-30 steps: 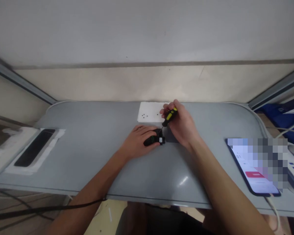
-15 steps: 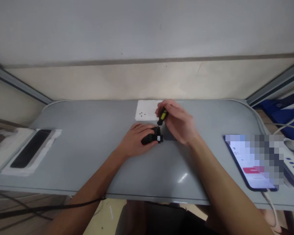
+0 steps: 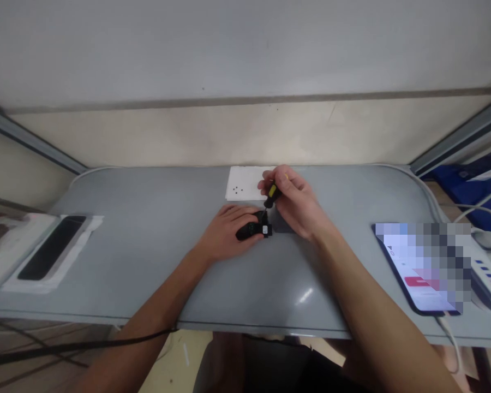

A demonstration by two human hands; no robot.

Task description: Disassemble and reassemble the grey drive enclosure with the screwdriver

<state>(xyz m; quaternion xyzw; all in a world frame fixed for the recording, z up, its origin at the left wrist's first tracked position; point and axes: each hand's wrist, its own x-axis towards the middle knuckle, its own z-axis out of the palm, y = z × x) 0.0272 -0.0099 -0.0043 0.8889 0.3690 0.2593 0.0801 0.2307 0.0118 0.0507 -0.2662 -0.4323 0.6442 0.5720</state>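
Note:
A small black device (image 3: 246, 232) with a white label lies on the grey table, partly covered by my fingers; its exact kind cannot be made out. My left hand (image 3: 229, 232) is closed round it, thumb at the near side and fingers over the far side. In my right hand (image 3: 297, 202) is a black and yellow screwdriver (image 3: 272, 193), tilted, its tip down at the device's right part. Several tiny dark pieces, probably screws, lie on a white sheet of paper (image 3: 249, 183) just behind.
At the right a lit phone (image 3: 409, 273) with a cable lies beside a white power strip (image 3: 489, 278). A dark phone (image 3: 51, 248) rests on white paper at the left. A cream wall panel (image 3: 180, 136) rises behind the table (image 3: 143, 229).
My right hand has shifted its fingers on the screwdriver's handle, which has turned slightly. My left hand and the black device stay in place.

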